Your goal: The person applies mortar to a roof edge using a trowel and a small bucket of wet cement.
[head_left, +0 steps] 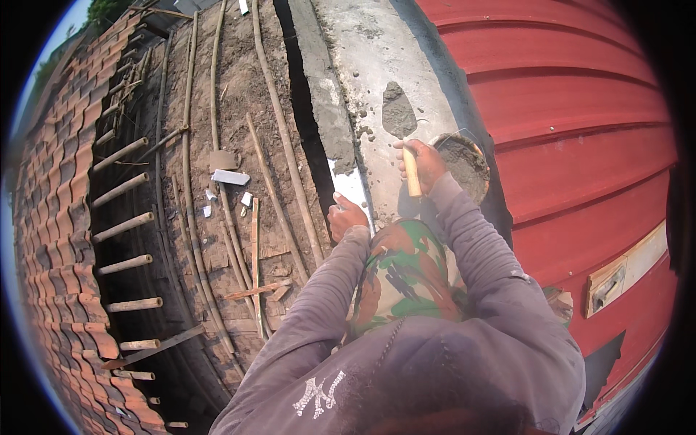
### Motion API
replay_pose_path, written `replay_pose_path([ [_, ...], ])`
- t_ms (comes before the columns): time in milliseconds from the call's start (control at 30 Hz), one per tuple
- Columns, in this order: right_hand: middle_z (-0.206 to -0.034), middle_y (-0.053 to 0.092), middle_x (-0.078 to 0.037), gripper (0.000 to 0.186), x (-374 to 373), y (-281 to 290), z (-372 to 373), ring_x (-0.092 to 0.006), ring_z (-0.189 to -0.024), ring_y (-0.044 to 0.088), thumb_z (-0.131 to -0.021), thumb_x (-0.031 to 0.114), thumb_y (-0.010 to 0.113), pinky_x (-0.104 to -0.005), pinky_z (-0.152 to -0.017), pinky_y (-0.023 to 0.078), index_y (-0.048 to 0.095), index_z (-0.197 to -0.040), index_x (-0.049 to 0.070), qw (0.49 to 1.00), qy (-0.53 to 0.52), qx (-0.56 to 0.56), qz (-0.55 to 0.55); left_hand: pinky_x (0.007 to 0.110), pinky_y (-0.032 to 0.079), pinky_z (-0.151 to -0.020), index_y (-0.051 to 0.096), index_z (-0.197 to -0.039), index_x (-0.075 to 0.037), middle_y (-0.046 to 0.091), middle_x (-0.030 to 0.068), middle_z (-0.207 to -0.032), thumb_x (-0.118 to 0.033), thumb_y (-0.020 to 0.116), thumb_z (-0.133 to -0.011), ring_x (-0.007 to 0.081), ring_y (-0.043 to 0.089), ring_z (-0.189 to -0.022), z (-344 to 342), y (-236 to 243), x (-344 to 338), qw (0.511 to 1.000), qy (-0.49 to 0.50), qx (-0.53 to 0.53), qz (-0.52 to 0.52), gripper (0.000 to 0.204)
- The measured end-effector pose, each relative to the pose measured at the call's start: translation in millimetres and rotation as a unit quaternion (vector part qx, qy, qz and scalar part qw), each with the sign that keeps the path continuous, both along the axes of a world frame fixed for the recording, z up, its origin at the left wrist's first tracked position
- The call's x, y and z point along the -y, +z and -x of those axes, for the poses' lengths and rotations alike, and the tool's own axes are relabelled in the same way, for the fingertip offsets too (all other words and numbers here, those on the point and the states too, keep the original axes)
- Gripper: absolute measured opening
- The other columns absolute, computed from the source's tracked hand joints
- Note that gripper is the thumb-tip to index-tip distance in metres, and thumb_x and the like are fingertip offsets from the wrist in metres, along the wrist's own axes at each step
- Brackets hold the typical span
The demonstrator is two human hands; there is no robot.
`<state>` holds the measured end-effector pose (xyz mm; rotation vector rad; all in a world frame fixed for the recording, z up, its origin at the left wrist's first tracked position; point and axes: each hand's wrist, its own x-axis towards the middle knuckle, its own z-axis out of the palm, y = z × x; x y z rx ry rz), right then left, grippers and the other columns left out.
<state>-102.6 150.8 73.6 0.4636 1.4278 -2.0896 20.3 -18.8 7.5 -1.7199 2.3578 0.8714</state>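
Observation:
My right hand (pixel 426 167) is closed around the pale wooden handle of a trowel (pixel 398 110). Grey wet mortar covers the trowel's pointed blade, which is over the concrete ledge (pixel 362 43). Just right of that hand sits a round bucket (pixel 484 168) holding more mortar, partly hidden by my forearm. My left hand (pixel 347 218) is at the ledge's left edge, its fingers curled on the side of a smooth white strip (pixel 351 187). Beyond the strip, a band of rough mortar (pixel 330 109) runs along this edge.
A dark gap (pixel 308 127) separates the ledge from a lower surface with bamboo poles (pixel 279 123) and rubble. Orange roof tiles (pixel 54 239) lie far left, over jutting bamboo ends (pixel 123 226). Red metal roofing (pixel 573 159) slopes along the right, with a wooden board (pixel 627 268) on it.

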Motion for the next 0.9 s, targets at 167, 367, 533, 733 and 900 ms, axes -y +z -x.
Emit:
replay_pose_path([
  [167,-0.097,0.069,-0.022,0.043,97,-31,90,-0.0361,-0.086,0.070,-0.098,0.033,0.066,-0.0449,-0.081,0.056,0.067,-0.115,-0.007,0.894,-0.136,-0.276,-0.326,0.054,0.052,-0.097,0.069,-0.118,0.000,0.071,0.0225,-0.120,-0.058,0.031,-0.110,0.0428,0.069,-0.111,2,4,-2,1.000,-0.012,0.001,-0.006,0.069],
  [367,-0.138,0.063,-0.032,0.061,159,-56,136,-0.0406,-0.132,0.061,-0.095,0.037,0.068,-0.0440,-0.111,0.048,0.062,-0.139,-0.005,0.865,0.021,-0.232,-0.445,0.054,0.051,-0.097,0.069,-0.118,0.000,0.071,0.0221,-0.120,-0.057,0.031,-0.110,0.0426,0.068,-0.111,2,1,-3,1.000,-0.013,0.001,-0.007,0.069],
  [533,-0.103,0.068,-0.017,0.042,132,-108,147,-0.0272,-0.083,0.066,-0.097,0.036,0.065,-0.0403,-0.077,0.055,0.070,-0.115,-0.002,0.915,0.023,-0.223,-0.335,0.054,0.051,-0.097,0.069,-0.120,-0.001,0.071,0.0223,-0.121,-0.058,0.032,-0.110,0.0424,0.068,-0.112,7,2,-3,1.000,-0.012,0.003,-0.008,0.069],
  [733,-0.085,0.058,-0.004,0.036,97,-103,153,-0.0156,-0.062,0.055,-0.104,0.039,0.057,-0.0355,-0.053,0.050,0.065,-0.119,0.008,0.995,0.027,0.053,-0.083,0.054,0.051,-0.098,0.068,-0.121,-0.001,0.070,0.0223,-0.124,-0.059,0.032,-0.110,0.0420,0.067,-0.114,2,-3,4,1.000,-0.002,0.010,-0.019,0.069],
  [900,-0.083,0.058,-0.001,0.034,86,-114,191,-0.0127,-0.062,0.051,-0.112,0.039,0.047,-0.0303,-0.050,0.048,0.063,-0.120,0.010,0.993,0.109,0.042,0.025,0.053,0.052,-0.097,0.069,-0.120,-0.002,0.069,0.0214,-0.124,-0.058,0.033,-0.110,0.0411,0.068,-0.113,4,0,-2,1.000,-0.009,-0.002,0.004,0.067],
])
